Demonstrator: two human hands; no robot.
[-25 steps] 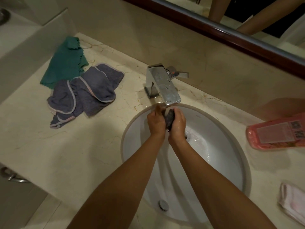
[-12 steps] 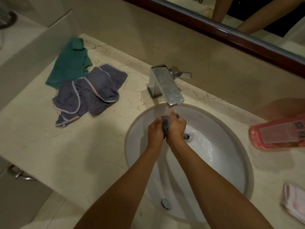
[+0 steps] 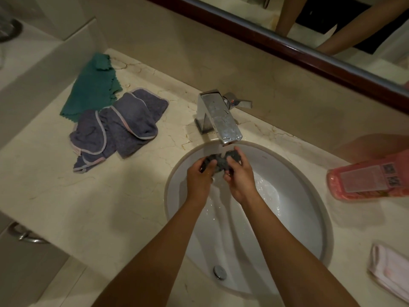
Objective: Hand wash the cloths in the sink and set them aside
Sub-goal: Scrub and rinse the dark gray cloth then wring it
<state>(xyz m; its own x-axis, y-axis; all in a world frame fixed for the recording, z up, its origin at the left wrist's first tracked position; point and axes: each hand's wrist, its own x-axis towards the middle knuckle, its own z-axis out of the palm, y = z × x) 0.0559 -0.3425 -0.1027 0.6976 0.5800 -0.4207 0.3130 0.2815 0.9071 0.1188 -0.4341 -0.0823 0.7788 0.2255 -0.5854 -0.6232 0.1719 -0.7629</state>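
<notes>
Both forearms reached forward over the sink (image 3: 309, 251), converging toward the tap (image 3: 223, 120). The left hand (image 3: 199, 180) and right hand (image 3: 240, 180) met just under the spout, fingers curled round a small dark cloth (image 3: 218, 162) stretched between them above the basin. Farther left on the table (image 3: 88, 207) lay a heap of grey cloths (image 3: 119, 127), overlapping a green cloth (image 3: 93, 91) behind them.
</notes>
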